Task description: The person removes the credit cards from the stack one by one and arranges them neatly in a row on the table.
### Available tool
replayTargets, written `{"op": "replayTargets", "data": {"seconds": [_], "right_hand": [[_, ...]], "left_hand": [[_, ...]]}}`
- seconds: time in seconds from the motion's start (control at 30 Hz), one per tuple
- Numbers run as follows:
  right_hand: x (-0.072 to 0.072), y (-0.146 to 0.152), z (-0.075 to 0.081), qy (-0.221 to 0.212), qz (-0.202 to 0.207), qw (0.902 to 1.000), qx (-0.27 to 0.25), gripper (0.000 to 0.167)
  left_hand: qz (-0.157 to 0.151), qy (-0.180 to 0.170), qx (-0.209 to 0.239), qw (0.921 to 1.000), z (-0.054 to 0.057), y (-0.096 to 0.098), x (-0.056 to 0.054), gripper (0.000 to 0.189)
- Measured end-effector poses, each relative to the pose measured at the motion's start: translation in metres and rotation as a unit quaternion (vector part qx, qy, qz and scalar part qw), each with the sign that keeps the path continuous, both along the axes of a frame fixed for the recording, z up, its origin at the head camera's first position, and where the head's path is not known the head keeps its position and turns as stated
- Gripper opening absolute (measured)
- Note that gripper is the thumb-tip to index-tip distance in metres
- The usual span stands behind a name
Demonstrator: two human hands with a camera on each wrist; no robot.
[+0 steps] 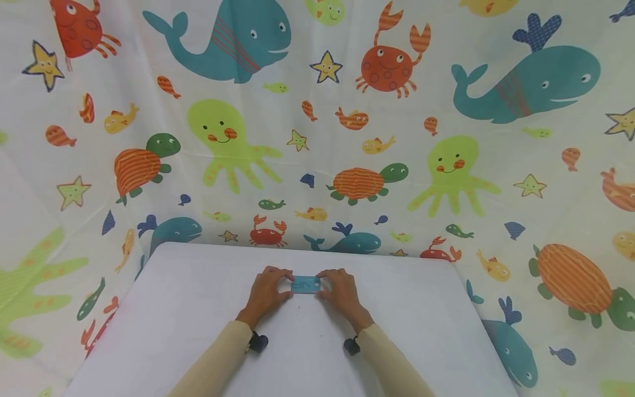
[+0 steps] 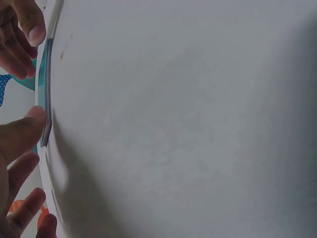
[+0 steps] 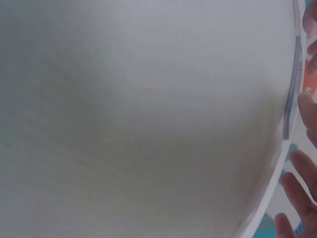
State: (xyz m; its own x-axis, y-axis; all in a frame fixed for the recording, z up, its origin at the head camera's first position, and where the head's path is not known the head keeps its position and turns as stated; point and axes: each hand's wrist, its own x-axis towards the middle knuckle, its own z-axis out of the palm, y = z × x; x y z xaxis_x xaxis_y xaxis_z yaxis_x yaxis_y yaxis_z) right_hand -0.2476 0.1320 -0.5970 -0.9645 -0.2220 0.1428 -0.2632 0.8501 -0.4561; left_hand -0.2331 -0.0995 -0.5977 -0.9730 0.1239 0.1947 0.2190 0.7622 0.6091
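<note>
A small light-blue card [image 1: 305,284] with large darker letters that look like VIP turned upside down lies flat at the white table's middle, toward the far side. My left hand [image 1: 266,292] pinches its left end, index finger at the far corner and thumb at the near one. At the opposite end, my right hand [image 1: 343,292] holds it the same way, beside a small pale slot. Seen edge-on in the left wrist view, the card [image 2: 48,89] has a layered, dark-lined side. The right wrist view catches the card's thin grey edge [image 3: 292,91] near the fingertips.
The white tabletop [image 1: 188,309] spreads around both hands, with a few tiny dark specks near the card. Behind and beside it hangs a curtain [image 1: 297,154] printed with sea animals. Each wrist wears a small black camera [image 1: 258,342] below the beige sleeve.
</note>
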Motion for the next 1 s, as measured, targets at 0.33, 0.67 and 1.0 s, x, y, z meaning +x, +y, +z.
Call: {"op": "replayTargets", "data": {"seconds": [0.33,0.67,1.0], "right_hand": [[-0.0054,-0.0027,-0.0027,-0.023,0.011,0.9995,-0.02,0.038],[-0.0054,-0.0004,-0.003,-0.035,0.018,0.9985,-0.039,0.036],[-0.0043,-0.0004,-0.0027,-0.016,0.018,0.9992,-0.031,0.032]], "left_hand": [[-0.001,-0.013,-0.01,0.9999,-0.0053,0.0017,-0.0073,0.035],[-0.003,-0.01,-0.02,0.9997,-0.0044,0.003,-0.0072,0.036],[-0.002,-0.01,-0.02,0.9998,0.0004,0.0035,-0.0065,0.034]]}}
